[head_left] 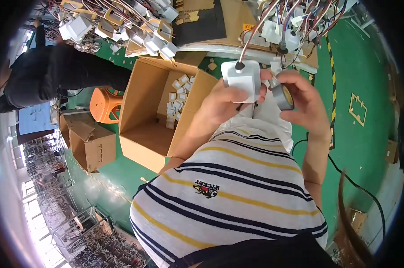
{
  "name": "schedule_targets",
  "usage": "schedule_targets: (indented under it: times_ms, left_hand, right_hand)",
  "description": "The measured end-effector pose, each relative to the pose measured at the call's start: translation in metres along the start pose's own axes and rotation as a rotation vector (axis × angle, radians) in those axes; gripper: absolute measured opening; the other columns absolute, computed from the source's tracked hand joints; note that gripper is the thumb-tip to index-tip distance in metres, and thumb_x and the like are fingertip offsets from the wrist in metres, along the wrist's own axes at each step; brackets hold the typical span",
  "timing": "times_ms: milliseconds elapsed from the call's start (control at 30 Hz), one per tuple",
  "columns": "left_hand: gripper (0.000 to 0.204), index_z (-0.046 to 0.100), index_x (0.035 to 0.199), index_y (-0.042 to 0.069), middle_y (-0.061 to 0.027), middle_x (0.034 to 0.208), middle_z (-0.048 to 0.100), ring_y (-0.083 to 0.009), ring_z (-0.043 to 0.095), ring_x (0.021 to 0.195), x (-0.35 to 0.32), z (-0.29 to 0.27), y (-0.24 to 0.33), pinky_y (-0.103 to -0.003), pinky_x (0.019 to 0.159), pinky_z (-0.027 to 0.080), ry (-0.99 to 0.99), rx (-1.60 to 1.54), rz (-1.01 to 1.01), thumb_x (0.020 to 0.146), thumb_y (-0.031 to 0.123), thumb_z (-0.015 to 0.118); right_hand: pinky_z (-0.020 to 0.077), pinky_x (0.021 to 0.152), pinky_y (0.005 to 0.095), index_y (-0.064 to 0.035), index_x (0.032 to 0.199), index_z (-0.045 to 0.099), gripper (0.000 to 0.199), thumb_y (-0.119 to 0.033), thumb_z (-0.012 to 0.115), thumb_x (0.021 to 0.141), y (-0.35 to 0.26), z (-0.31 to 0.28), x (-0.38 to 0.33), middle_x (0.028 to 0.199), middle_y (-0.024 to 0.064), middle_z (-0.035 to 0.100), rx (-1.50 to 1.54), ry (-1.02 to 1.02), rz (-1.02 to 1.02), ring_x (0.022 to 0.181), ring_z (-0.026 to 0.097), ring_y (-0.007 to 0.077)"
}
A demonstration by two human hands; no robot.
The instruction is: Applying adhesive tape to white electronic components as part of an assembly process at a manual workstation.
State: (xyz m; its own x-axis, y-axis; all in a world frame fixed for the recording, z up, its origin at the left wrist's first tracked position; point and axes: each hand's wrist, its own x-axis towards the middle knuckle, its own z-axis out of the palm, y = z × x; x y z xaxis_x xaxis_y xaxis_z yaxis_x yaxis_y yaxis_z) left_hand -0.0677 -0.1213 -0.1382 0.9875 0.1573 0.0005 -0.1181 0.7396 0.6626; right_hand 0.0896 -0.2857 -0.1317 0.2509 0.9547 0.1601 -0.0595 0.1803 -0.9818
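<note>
While clasped at one o'clock of the view by the left hand [220,100], looks light and stiff: a flat white rectangular case with rounded corners [252,71], probably of moulded plastic. Bears the left thumb across its lower face, near seven o'clock, with fingertips, probably of the same hand, at the three o'clock edge; so held in a partly closed, fairly secure grip.

Carries thin red and white wires [243,52] out of a small black collar [240,66] at twelve o'clock. Judging by looks, bends freely there and strains most easily at that root, so better not lifted, twisted or tugged by it. Best taken by the long edges at three and nine o'clock, with gentle support from behind. May slip a little, being smooth-faced, and may scuff or crack if dropped.

Nearby, at four o'clock from the case, note a thick grey roll of tape [283,98], held in the half-curled right hand [310,105], with thumb below and fingers above. Farther off, at eight o'clock, find an open brown cardboard carton [141,100] containing small white-and-tan pieces [171,96]; at ten o'clock, more white wired cases [153,43] by the table [211,49].
</note>
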Motion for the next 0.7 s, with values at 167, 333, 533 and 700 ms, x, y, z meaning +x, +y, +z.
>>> schedule_targets:
  times_ms: [167,333,533,700]
  left_hand:
    - [0.049,0.051,0.12,0.001,-0.0129,0.106,0.06,-0.0229,0.06,0.1,0.01,0.001,0.003,-0.033,0.084,0.05,0.302,0.188,0.199,0.071,0.007,0.055]
    - [0.045,0.052,0.116,0.003,-0.0057,0.105,0.057,-0.0093,0.054,0.096,0.005,0.016,-0.009,-0.025,0.081,0.045,0.274,0.892,0.22,0.072,-0.004,0.059]
    - [0.049,0.052,0.119,0.004,-0.0046,0.106,0.057,-0.0112,0.053,0.099,0.001,0.021,-0.009,-0.025,0.085,0.041,0.212,0.97,0.265,0.071,-0.002,0.06]
    - [0.05,0.053,0.119,0.004,-0.0062,0.106,0.058,-0.0132,0.054,0.1,0.001,0.019,-0.01,-0.026,0.086,0.042,0.218,0.999,0.225,0.07,-0.001,0.062]
  right_hand:
    - [0.0368,0.098,0.0317,-0.0003,0.121,0.05,0.075,-0.03,0.084,0.062,0.007,-0.022,-0.021,0.119,0.0082,0.05,0.172,0.041,-0.005,0.111,0.051,0.02]
    - [0.04,0.096,0.0337,0.0009,0.116,0.055,0.062,-0.019,0.083,0.065,-0.018,-0.009,0.006,0.117,0.0066,0.052,-0.294,0.146,-0.117,0.111,0.051,0.02]
    - [0.0438,0.085,0.0307,-0.0058,0.109,0.06,0.056,-0.009,0.083,0.059,-0.041,0.001,0.021,0.103,0.0055,0.055,-0.555,-0.05,-0.216,0.096,0.054,0.019]
    - [0.0428,0.086,0.0321,-0.0064,0.106,0.06,0.053,-0.009,0.082,0.058,-0.044,0.001,0.027,0.103,0.0059,0.054,-0.603,-0.139,-0.182,0.097,0.053,0.0212]
